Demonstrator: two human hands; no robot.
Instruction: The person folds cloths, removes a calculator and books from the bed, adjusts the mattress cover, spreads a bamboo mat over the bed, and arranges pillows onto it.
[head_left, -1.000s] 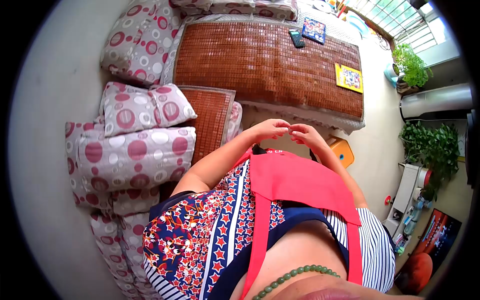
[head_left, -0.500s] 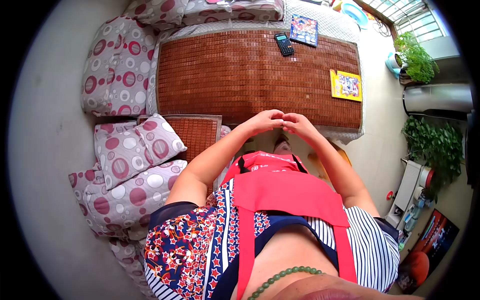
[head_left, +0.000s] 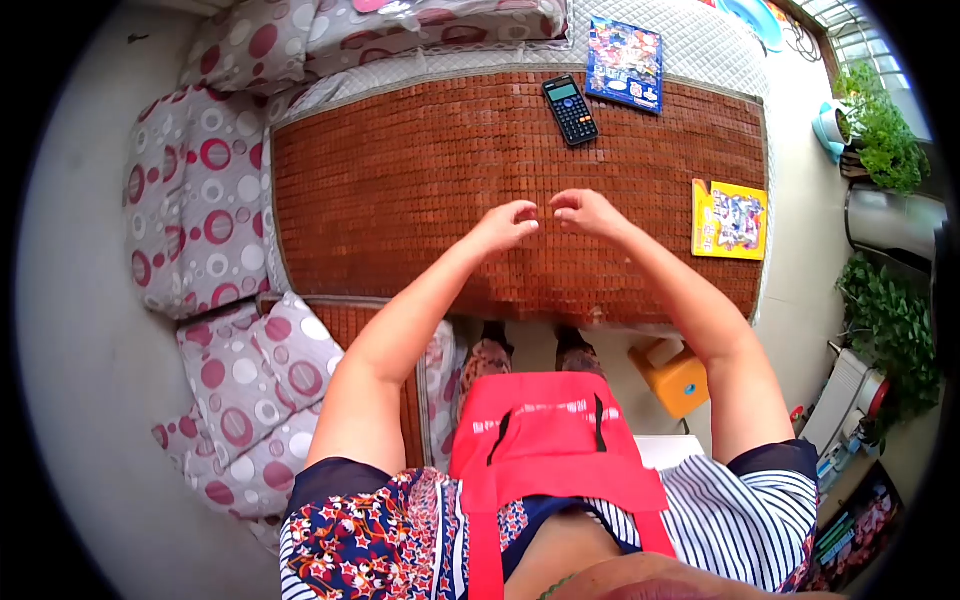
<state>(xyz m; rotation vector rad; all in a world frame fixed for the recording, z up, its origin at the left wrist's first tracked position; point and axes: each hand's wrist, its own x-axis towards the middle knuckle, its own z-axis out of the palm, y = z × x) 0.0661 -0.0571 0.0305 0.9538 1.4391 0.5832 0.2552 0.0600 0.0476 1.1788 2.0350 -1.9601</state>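
Above the brown mat (head_left: 420, 180) of small tiles, my left hand (head_left: 506, 226) hovers with fingers loosely bent and a gap between thumb and fingertips. Facing it, my right hand (head_left: 588, 213) is curved the same way, a small space between the two. Neither hand shows anything in it. Beyond them lies a black calculator (head_left: 570, 110), screen end pointing away. A blue picture-covered book (head_left: 625, 65) is just past the calculator, partly on the white quilted cover. To the right, a yellow book (head_left: 731, 220) rests near the mat's edge.
An orange stool (head_left: 672, 382) stands under my right arm. Dotted cushions (head_left: 215, 190) line the left side. Potted plants (head_left: 885, 320) and a pale cabinet (head_left: 843, 400) are along the right. My red apron (head_left: 545, 440) hangs in front of me.
My hands have moved apart from touching each other and now sit farther over the mat. The view has shifted closer to the mat, with the calculator and books appearing larger.
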